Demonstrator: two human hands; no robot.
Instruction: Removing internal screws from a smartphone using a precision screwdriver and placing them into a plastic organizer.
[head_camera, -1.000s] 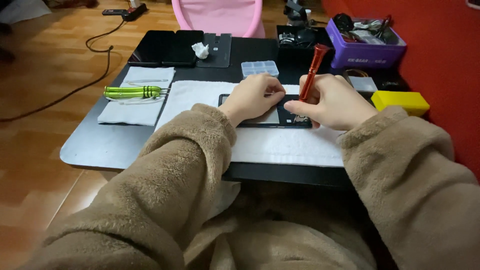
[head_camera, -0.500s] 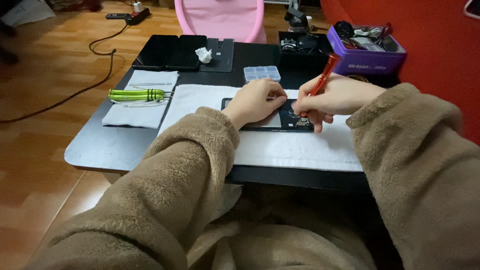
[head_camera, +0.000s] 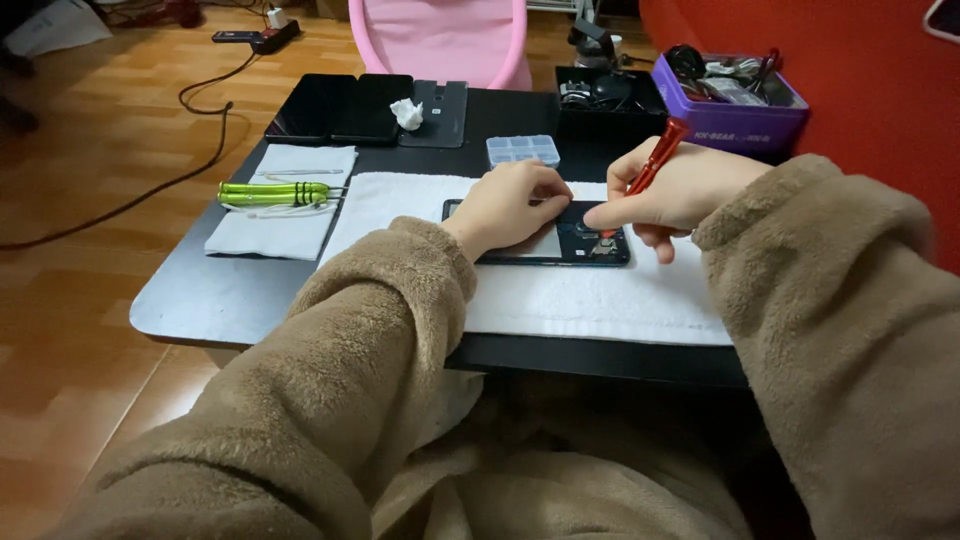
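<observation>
A dark, flat phone (head_camera: 560, 245) with its back opened is seen lying on a white towel (head_camera: 600, 295) spread over the black table (head_camera: 200, 300). It is pressed down by the left hand (head_camera: 510, 205), whose fingers are laid flat on it, gripping nothing. A red screwdriver (head_camera: 655, 165) is pinched in the right hand (head_camera: 675, 190), its tip set on the phone's right end, directly below the grip. A clear parts box (head_camera: 522, 150) is placed just beyond the hands; green tools (head_camera: 272, 193) are laid well to the left.
</observation>
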